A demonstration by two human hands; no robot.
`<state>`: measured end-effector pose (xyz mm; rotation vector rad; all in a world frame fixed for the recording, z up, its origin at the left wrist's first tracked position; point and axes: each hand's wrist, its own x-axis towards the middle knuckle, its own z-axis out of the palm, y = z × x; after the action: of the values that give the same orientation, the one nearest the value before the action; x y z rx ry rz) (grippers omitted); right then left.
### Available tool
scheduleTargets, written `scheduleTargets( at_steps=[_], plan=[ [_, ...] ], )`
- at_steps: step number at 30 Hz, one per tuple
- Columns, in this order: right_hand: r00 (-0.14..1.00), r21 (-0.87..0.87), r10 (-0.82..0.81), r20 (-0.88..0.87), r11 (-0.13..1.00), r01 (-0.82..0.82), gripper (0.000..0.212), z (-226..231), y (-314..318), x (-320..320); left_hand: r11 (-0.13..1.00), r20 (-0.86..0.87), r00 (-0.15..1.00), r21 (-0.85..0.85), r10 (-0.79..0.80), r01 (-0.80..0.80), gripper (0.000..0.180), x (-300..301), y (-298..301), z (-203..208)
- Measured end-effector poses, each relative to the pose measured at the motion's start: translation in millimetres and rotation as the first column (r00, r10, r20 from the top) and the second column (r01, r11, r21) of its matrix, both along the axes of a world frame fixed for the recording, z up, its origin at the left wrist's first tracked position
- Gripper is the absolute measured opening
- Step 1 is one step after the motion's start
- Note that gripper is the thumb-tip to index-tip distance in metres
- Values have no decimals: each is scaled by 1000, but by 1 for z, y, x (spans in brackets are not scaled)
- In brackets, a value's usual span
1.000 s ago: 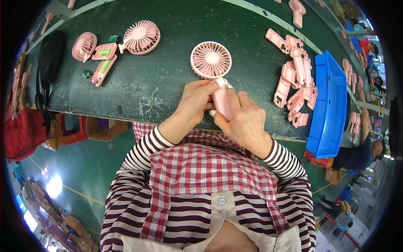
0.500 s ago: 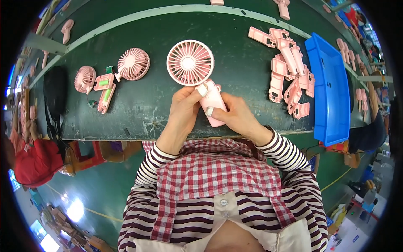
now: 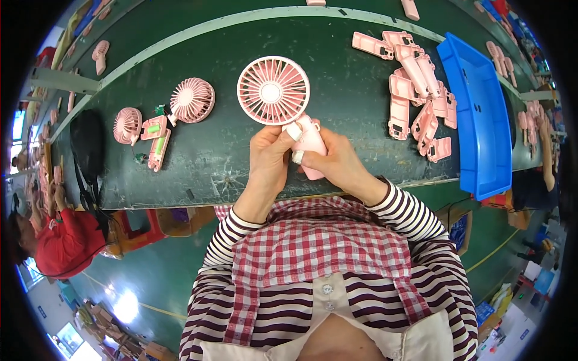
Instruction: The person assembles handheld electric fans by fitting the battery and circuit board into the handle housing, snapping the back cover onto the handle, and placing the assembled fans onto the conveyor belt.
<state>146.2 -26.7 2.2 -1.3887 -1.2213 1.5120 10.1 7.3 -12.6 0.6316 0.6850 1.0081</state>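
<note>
A pink handheld fan (image 3: pixel 273 90) is held between both hands above the bench's near edge, its round slatted head pointing away from me. My left hand (image 3: pixel 269 157) grips the neck and upper handle, with a white-wrapped thumb lying across it. My right hand (image 3: pixel 342 165) closes round the lower handle from the right, its thumb, also wrapped in white, pressing on the front. The fingers behind the handle are hidden. To the left lie two unassembled fans (image 3: pixel 192 100) with handle shells (image 3: pixel 158 144) holding green cells, and small green circuit boards (image 3: pixel 160 110).
Pink handle shells (image 3: pixel 415 90) are piled at the right, beside a long blue tray (image 3: pixel 475 120). A black bag (image 3: pixel 88 147) hangs at the bench's left end. A person in red (image 3: pixel 69 240) sits to the left. More pink fans lie along the far line.
The view has shifted slightly. Both hands keep hold of the fan, and their grip looks nearly the same. At the left, the person in red has come further into view.
</note>
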Motion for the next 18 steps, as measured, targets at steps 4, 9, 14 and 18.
scheduleTargets(
  at_steps=[4, 9, 14, 18],
  plan=[
    [988, -34, -30, -154, 999, 25, 28, -3, -1, 1, 997, -31, 998, 64, -52, 53, 32, -2, 0, 0],
    [995, 36, -30, -98, 999, 34, 28, -9, -2, 2, 998, -36, 999, 57, -14, 16, 33, 2, -3, 5],
    [998, 38, -39, -48, 998, 41, 27, -6, -4, 0, 995, -69, 997, 100, 32, -25, 27, 5, -6, 2],
    [982, -25, -54, -182, 998, 50, 27, -13, 2, 2, 992, -89, 994, 111, 64, -54, 27, 9, -3, -4]
  ],
)
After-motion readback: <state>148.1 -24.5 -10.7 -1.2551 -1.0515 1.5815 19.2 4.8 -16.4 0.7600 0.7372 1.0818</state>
